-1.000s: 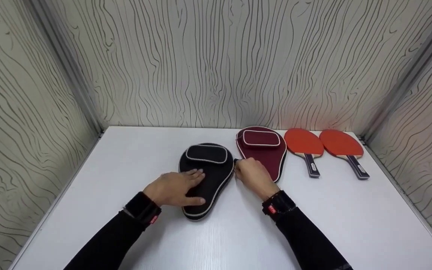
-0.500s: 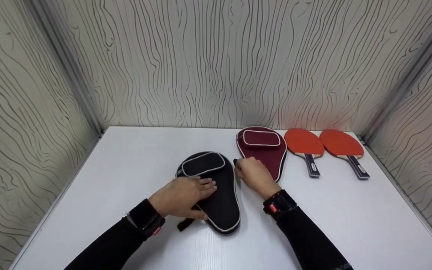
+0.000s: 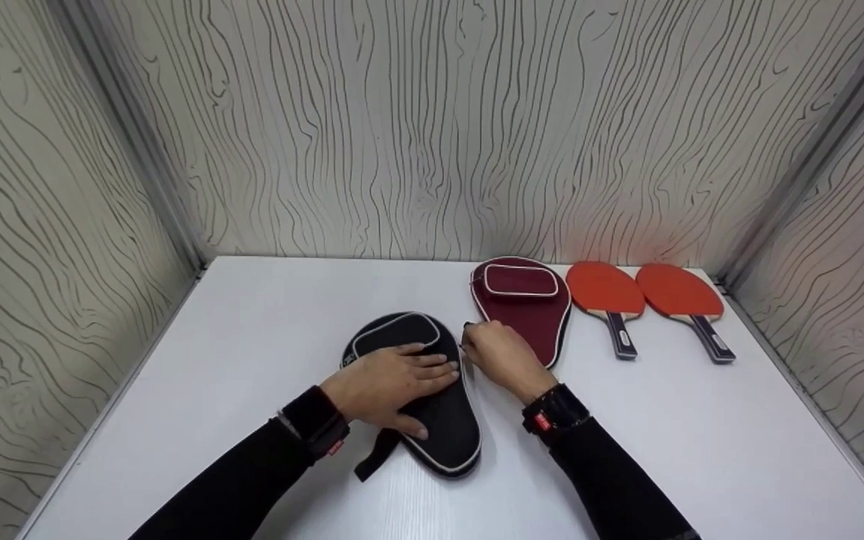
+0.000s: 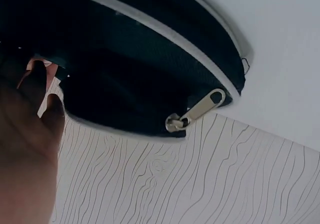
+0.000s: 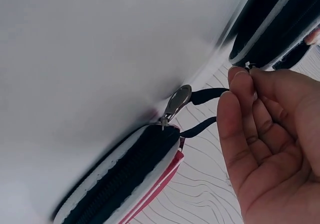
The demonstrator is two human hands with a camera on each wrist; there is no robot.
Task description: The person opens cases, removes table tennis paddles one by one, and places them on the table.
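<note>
On a smooth white table (image 3: 274,315), right below the person, lies a black case (image 3: 447,420), bat-shaped, dark cloth with pale piping and a rounded pocket on its wide end. Left hand (image 3: 391,382) is spread flat on it, fingers straight, covering part of that pocket. Right hand (image 3: 507,358) is at the case's right edge, thumb and fingertips pinching what looks like a tiny zip tab (image 5: 249,64), mostly buried under the fingers, so don't ask me for its shape. The hands are close but apart.

A floppy black strap (image 3: 378,454) pokes out from under the black case at lower left. Up and to its right sits a maroon case (image 3: 529,322), same piping and pocket, narrow end partly behind the right hand. At its tip there's a shiny metal pull (image 5: 178,101) with a dark loop (image 5: 204,95) vanishing behind the fingers. Further right of the black case: two flat orange-red paddles (image 3: 603,289) with dark handles. The left wrist view is super murky and crops the black case, though its silver zip puller (image 4: 204,108) shows clearly.
</note>
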